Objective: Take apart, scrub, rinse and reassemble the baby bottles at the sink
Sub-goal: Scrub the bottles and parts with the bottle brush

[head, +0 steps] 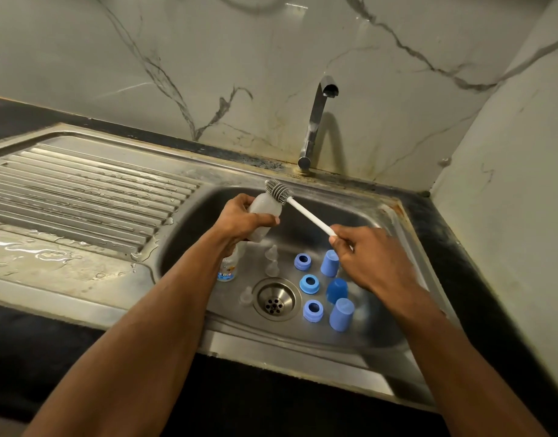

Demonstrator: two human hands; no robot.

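The bottle [228,269] in the sink bears a coloured print, too small to read.

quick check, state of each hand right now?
Left hand: closed, gripping the clear bottle over the sink.
Right hand: closed, holding the white handle of the bottle brush.

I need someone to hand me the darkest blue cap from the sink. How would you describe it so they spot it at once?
Look in the sink basin, right of the round drain, where three blue caps stand in a column. Take the middle cap: it is a deeper, more saturated blue than the paler caps above and below it.
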